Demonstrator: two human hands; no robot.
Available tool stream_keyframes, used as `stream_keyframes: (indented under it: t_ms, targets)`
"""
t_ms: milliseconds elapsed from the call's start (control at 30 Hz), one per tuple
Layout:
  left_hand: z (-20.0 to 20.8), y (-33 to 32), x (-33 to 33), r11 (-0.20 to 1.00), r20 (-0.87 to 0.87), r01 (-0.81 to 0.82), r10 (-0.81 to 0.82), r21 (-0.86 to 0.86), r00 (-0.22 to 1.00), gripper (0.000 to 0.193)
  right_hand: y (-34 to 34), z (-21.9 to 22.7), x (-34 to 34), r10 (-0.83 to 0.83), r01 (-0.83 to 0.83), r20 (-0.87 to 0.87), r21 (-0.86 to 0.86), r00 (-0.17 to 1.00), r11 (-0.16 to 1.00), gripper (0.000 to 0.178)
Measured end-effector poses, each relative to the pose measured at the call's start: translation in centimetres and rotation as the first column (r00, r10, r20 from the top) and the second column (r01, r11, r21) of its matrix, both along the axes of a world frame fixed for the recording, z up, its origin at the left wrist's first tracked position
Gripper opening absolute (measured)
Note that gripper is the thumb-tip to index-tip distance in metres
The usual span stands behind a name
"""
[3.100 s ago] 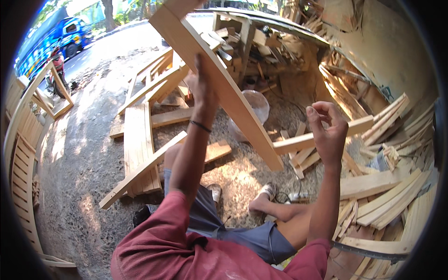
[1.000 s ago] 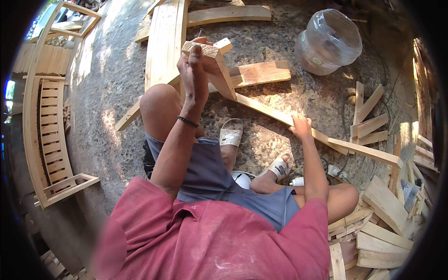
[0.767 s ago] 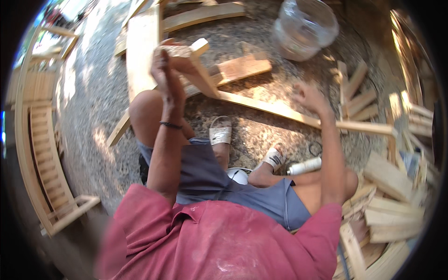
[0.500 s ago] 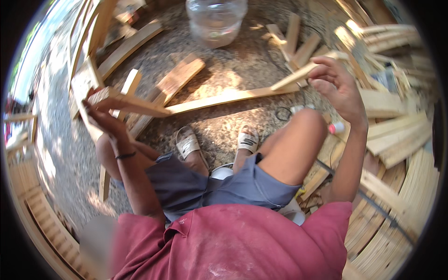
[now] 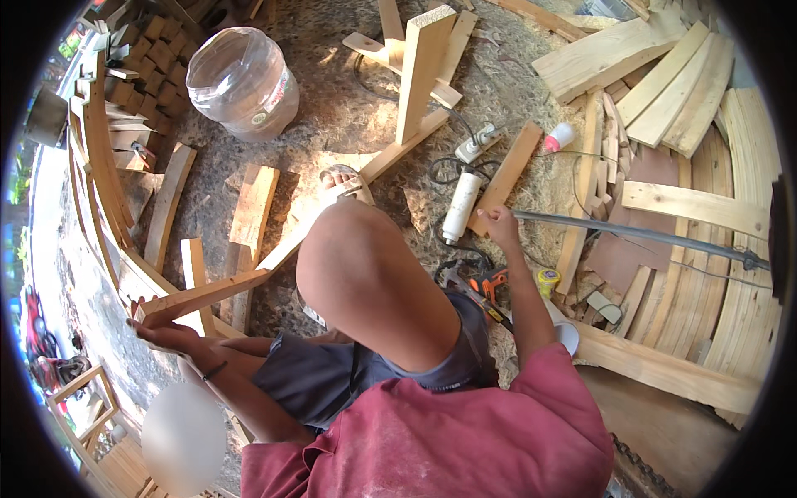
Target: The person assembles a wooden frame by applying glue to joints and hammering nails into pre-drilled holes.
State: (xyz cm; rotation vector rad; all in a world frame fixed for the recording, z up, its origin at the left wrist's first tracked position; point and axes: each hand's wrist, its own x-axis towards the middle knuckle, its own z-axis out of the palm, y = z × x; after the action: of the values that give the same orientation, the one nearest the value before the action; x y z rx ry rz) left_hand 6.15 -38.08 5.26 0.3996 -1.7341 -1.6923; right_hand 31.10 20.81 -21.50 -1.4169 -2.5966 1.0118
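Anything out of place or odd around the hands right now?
Yes: near the right hand, the white bottle appears to lie on its side, close to the extension socket and a loose dark cable, with wood shavings scattered around, which looks messy. No obvious damage shows on the wooden frame at the left hand.

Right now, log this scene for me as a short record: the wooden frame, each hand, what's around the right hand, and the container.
Wooden frame: a long rail with a board at each end; the rail passes behind the raised knee
Left hand: at the frame's left end, grip unclear
Right hand: at the end of a short board, contact unclear
Around right hand: white bottle lying down, orange-handled tool
Container: see-through, on the ground, upper left
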Motion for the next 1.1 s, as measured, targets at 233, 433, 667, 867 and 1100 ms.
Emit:
stream_keyframes:
  t_ms: [233, 433, 667, 867, 1100]
  targets:
    - [1.1, 0.7, 0.1, 0.995, 0.012, -0.103, 0.103, -0.012, 0.995, 0.054, -5.7, -1.0, -9.1, -0.162, 0.171, 0.246, -0.016, 0.956, 0.985, 0.082]
    - [2.0, 2.4, -0.5, 0.993, -0.053, -0.099, 0.102, 0.067, 0.993, 0.054, -3.2, -6.6, -7.6, -0.276, 0.274, -0.015, -0.079, 0.961, 0.959, 0.074]
    - [-1.3, -0.2, 0.6, 0.985, -0.159, -0.162, 0.17, 0.063, 0.973, 0.04, -5.6, 12.9, -11.7, -0.688, -0.091, -0.566, -0.798, 0.454, 0.596, 0.066]
    - [-0.2, -0.2, 1.3, 0.973, -0.099, -0.085, 0.108, 0.213, 0.989, 0.044, -5.6, 32.5, -22.4, -0.283, -0.756, -0.925, -0.371, 0.253, 0.539, 0.08]
    - [-0.4, -0.9, 2.2, 0.968, -0.127, -0.088, 0.12, 0.235, 0.985, 0.06, -23.6, 46.6, -29.2, 0.099, -0.975, -0.99, -0.075, 0.098, 0.21, 0.098]
